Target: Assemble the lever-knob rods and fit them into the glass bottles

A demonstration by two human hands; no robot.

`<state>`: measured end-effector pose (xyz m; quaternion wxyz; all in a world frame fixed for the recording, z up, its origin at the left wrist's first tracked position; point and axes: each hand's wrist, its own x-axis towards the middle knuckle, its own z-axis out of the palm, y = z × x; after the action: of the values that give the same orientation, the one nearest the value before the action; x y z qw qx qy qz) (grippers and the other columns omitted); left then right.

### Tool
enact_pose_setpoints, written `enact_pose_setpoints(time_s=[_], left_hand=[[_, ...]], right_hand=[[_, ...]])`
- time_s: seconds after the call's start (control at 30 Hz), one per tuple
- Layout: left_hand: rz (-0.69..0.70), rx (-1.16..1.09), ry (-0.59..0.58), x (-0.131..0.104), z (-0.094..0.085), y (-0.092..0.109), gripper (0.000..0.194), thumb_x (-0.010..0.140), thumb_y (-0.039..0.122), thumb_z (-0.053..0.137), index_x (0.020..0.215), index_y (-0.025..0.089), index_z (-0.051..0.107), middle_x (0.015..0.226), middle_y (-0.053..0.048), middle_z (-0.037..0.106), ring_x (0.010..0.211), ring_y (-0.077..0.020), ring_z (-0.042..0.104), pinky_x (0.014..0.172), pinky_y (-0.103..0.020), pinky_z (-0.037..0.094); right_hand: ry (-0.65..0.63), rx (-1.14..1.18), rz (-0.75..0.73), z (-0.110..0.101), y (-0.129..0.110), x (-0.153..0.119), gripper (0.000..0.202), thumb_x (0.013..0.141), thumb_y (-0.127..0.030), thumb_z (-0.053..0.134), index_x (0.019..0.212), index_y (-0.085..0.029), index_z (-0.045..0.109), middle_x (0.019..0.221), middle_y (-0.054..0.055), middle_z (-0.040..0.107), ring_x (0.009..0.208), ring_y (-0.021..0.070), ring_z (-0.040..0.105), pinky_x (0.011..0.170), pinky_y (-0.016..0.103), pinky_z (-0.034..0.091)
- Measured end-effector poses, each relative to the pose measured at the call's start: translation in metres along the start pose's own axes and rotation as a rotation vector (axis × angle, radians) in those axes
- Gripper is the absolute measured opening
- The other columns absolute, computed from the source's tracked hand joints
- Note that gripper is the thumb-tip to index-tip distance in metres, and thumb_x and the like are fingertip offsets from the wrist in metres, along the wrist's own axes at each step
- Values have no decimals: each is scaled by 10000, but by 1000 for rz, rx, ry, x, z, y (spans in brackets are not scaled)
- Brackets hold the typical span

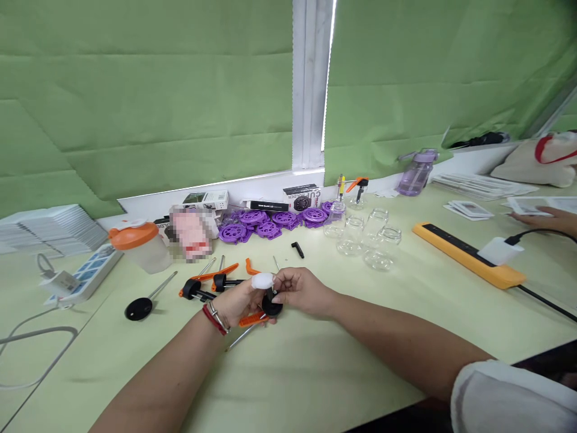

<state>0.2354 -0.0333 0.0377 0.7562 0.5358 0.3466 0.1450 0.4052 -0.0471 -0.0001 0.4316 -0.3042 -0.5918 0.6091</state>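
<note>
My left hand (243,300) is closed around a lever top (271,305) with a round black cap, an orange lever and a thin metal rod pointing down left. A white wrap covers that thumb. The fingers of my right hand (300,291) pinch at the black part from the right; any small piece between them is hidden. Behind my left hand lie similar black and orange tops (193,290) with rods. A loose orange lever (251,267) and a small black elbow-shaped piece (297,249) rest farther back. To the left is a black disc on a metal rod (139,308).
Purple wheel-shaped parts (269,229) and boxes (302,197) line the back. Several clear glass bottles (381,248) stand right of them. An orange-lidded shaker (146,249) and white power strip (97,273) are left; a yellow power strip (496,270) and another person's hand (547,221) are right.
</note>
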Motion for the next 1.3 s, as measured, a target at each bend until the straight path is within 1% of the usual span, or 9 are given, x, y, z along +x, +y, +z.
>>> enact_pose_setpoints(time_s=[0.13, 0.23, 0.3, 0.4, 0.53, 0.67, 0.9, 1.13, 1.3], left_hand=[[-2, -7, -12, 2, -1, -1, 530, 681, 599, 504, 960, 149, 539, 654, -28, 570, 560, -188, 588, 492, -277, 410], [0, -17, -11, 2, -2, -2, 543, 678, 608, 506, 960, 145, 540, 639, -24, 559, 549, -185, 586, 475, -266, 405], [-13, -25, 0, 2, -2, -2, 547, 676, 606, 512, 963, 142, 540, 663, -36, 575, 543, -183, 584, 469, -267, 403], [-13, -41, 0, 2, -1, -1, 540, 679, 593, 522, 976, 143, 539, 688, -46, 594, 540, -180, 582, 470, -270, 402], [-8, -34, -13, 1, 0, 0, 546, 675, 599, 519, 972, 142, 544, 652, -36, 581, 542, -181, 580, 476, -270, 402], [1, -38, -29, 0, 0, 0, 523, 685, 581, 511, 966, 142, 546, 666, -43, 591, 549, -179, 577, 481, -273, 400], [-15, -32, -5, 0, 1, 1, 523, 670, 586, 526, 957, 149, 545, 633, -14, 547, 545, -180, 569, 492, -273, 398], [9, -13, -19, 0, -2, -1, 515, 697, 574, 507, 981, 146, 546, 695, -46, 592, 558, -182, 573, 481, -273, 399], [-8, 2, 5, 0, 0, -1, 534, 687, 582, 511, 989, 144, 554, 700, -52, 600, 554, -184, 577, 472, -271, 397]], right_hand=[[20, -22, 2, 0, 0, 0, 313, 588, -293, 772, 722, -151, 526, 669, -29, 548, 608, 94, 513, 616, 259, 435], [31, -45, -8, 0, 1, 0, 311, 591, -296, 770, 731, -150, 534, 671, -27, 545, 613, 97, 516, 623, 263, 438], [33, -66, -20, 0, 0, 0, 309, 600, -300, 765, 752, -151, 541, 684, -24, 547, 631, 102, 522, 636, 266, 440], [29, -91, -28, 1, -2, -1, 300, 612, -310, 758, 761, -150, 553, 684, -24, 540, 630, 100, 510, 635, 265, 435], [32, -113, -35, 1, -3, -2, 292, 614, -317, 756, 739, -150, 551, 665, -27, 523, 604, 93, 478, 606, 256, 417], [39, -113, -33, 1, -2, -1, 304, 603, -330, 762, 727, -155, 547, 663, -27, 521, 597, 93, 472, 591, 251, 406], [43, -108, -53, 0, 0, -2, 288, 610, -307, 759, 738, -151, 553, 666, -25, 522, 602, 93, 471, 595, 252, 404], [55, -116, -50, 1, -2, -2, 313, 592, -337, 771, 733, -150, 563, 659, -29, 526, 597, 92, 476, 594, 255, 408], [56, -99, -26, 1, -1, -1, 305, 582, -318, 775, 728, -147, 568, 648, -31, 532, 597, 94, 484, 606, 260, 415]])
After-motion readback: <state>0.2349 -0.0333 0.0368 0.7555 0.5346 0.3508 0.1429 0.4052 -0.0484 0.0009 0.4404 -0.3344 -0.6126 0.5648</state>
